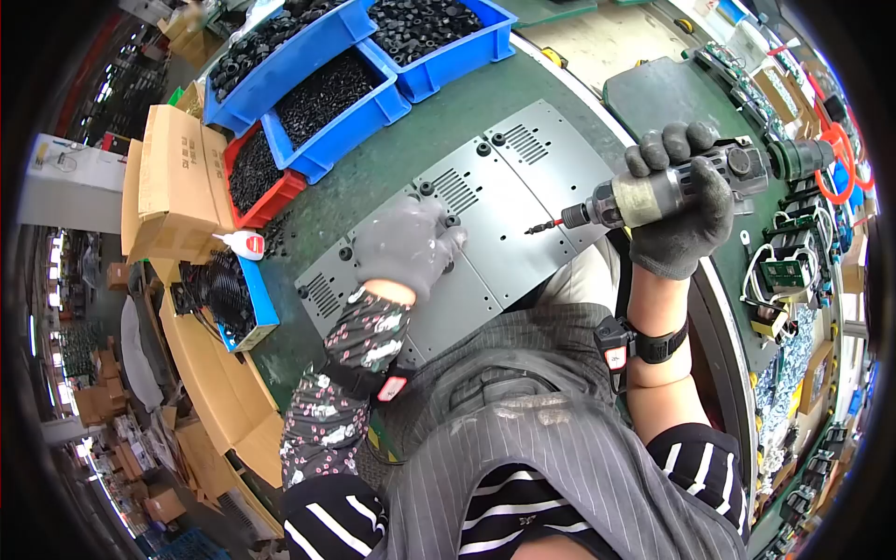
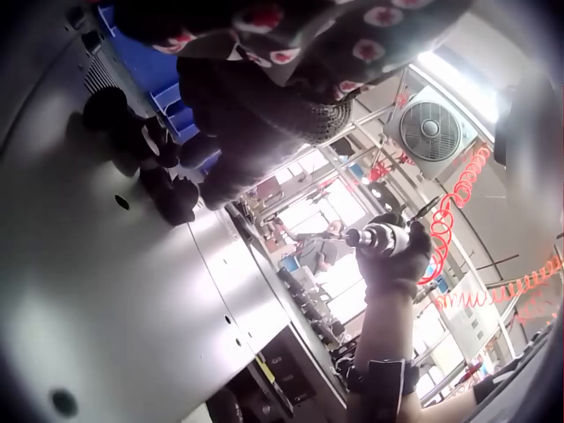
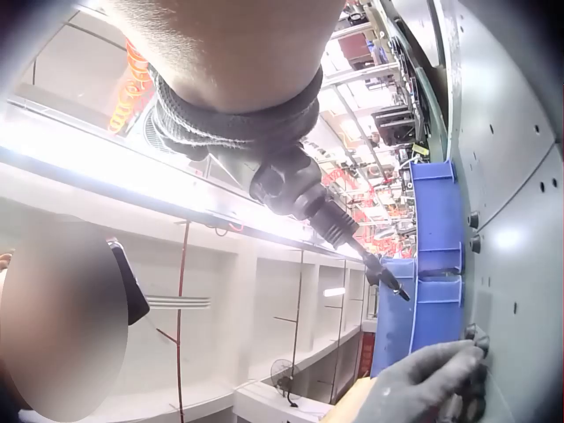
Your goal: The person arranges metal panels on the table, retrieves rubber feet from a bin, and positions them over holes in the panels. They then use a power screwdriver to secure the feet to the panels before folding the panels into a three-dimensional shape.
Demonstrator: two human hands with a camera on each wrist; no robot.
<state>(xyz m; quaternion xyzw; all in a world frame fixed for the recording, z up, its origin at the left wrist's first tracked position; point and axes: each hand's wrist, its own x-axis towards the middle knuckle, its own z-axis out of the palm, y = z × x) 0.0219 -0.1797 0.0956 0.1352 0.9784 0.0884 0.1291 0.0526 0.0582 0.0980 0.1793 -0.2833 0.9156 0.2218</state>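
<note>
We're watching a metal plate (image 1: 523,201) lying on the green table (image 1: 429,131), black feet (image 1: 483,148) dotting it; the left hand (image 1: 406,245) is resting among them, whether pinching we can't tell; the right hand (image 1: 689,239) is gripping a drill (image 1: 642,199), blue bins (image 1: 452,71) sitting beyond.

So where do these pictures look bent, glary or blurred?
Head view: strong fisheye bending with black corners, though the plate and drill look fairly sharp. Left wrist view: windows glare white in the background, and the left hand looks dark. Right wrist view: a light strip burns out to white, and an oval at the left is smoothly blurred.
</note>
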